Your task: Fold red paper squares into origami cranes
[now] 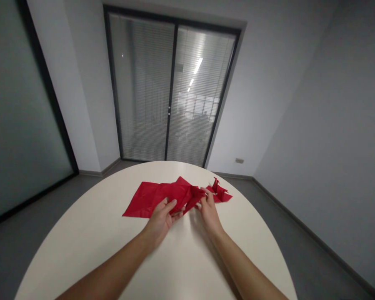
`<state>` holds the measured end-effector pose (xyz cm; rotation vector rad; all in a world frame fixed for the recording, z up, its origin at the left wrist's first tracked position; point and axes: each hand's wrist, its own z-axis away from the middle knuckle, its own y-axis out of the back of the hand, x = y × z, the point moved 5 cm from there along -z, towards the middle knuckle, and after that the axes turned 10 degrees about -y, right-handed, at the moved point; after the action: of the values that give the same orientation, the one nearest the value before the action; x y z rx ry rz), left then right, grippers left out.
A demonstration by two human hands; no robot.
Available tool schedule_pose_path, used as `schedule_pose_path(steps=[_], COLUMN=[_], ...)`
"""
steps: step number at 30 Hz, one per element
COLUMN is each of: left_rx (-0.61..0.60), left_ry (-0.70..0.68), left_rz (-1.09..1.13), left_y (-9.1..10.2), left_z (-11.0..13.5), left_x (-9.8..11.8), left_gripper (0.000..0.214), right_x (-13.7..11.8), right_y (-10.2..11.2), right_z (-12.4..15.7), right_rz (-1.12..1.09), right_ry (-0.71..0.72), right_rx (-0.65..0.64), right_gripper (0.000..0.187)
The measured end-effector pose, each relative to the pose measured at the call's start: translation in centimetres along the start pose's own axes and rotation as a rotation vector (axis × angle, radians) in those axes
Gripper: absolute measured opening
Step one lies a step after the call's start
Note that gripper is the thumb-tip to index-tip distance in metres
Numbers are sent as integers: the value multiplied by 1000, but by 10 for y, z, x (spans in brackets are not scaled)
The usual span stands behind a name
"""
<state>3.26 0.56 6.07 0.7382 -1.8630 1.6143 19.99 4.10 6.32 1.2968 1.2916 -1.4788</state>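
A red sheet of creased paper (145, 199) spreads over the table, its right part gathered and folded. My left hand (162, 218) is closed at the near edge of the red paper, thumb on top and fingers partly underneath. At the folded right end, my right hand (209, 210) pinches the paper between thumb and fingers. Its fingertips partly hide the fold there. Just beyond my right hand stands a folded red paper crane (217, 187), with flat red paper beneath or around it. Where one red piece stops and another starts is hard to make out.
Everything lies on a round cream-white table (181, 266), the papers near its far side. Past the table is a dark-framed glass double door (170, 96) with blinds. A frosted glass panel (18, 108) stands at left, a grey wall (325, 125) at right.
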Motion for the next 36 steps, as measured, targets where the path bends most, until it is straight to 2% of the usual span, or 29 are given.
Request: schedule_pose_path(steps=[2,3,5,7,13,18,23,27,31,36], left_rx=[36,39,37,39,5,-72,-126,-159,-165,-135], left_ry=[-49,-67,-95,-110,-86,-26,5,-40,-97,-189], left_rz=[-28,-47,-88,-129,-223,-306,-389,-512,-600,-743], left_y=[0,0,-1,-1,-6,-5,-2,-2,-1,5], left_z=[-1,-1,-1,-1,3,5,5,6,7,5], left_x=[1,2,2,2,1,-4,-12,-15,-13,-9], left_gripper=[28,32,36,39,52,46,44,39,34,33], right_x=[-11,-16,-22,-24,-20,-25,-33,-35,-30,-28], right_y=[-1,-5,-14,-19,-21,-18,-11,-6,-3,-3], right_z=[11,17,28,34,32,31,29,23,17,16], right_rz=[88,133,167,155,111,69,85,98,79,52], right_ry=[179,255,305,291,240,269,302,280,188,138], right_rx=[44,20,-74,-106,-74,-35,39,65,66,62], right_gripper=[31,26,22,26,32,27,31,33,34,34])
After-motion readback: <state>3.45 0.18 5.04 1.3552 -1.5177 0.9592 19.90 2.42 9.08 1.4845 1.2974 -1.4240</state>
